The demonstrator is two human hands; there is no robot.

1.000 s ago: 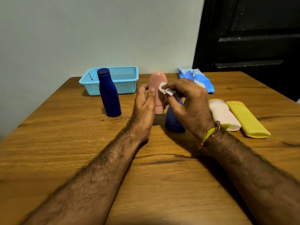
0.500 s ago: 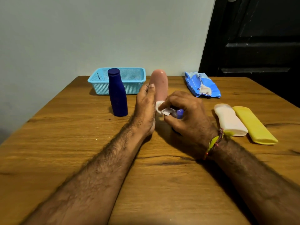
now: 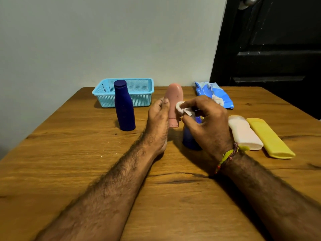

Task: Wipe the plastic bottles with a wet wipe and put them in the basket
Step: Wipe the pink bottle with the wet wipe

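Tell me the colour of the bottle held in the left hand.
Pale pink: the plastic bottle gripped by the left hand, seen in the head view.

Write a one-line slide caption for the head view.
Left hand holds a pink bottle cap-down while the right hand rubs it with a wet wipe; blue basket waits behind.

A light blue plastic basket (image 3: 139,94) with a fine square-mesh pattern sits on a warm brown wooden table (image 3: 69,162) streaked with darker grain. A tall dark blue plastic bottle (image 3: 124,108) is plain and matte. A salmon pink plastic bottle (image 3: 175,96) meets a crumpled white wet wipe (image 3: 181,108). A blue and white wipes packet (image 3: 213,94), a cream white plastic bottle (image 3: 245,133) and a yellow plastic bottle (image 3: 269,138) follow. The wall (image 3: 104,40) is pale grey, the door (image 3: 278,49) black.
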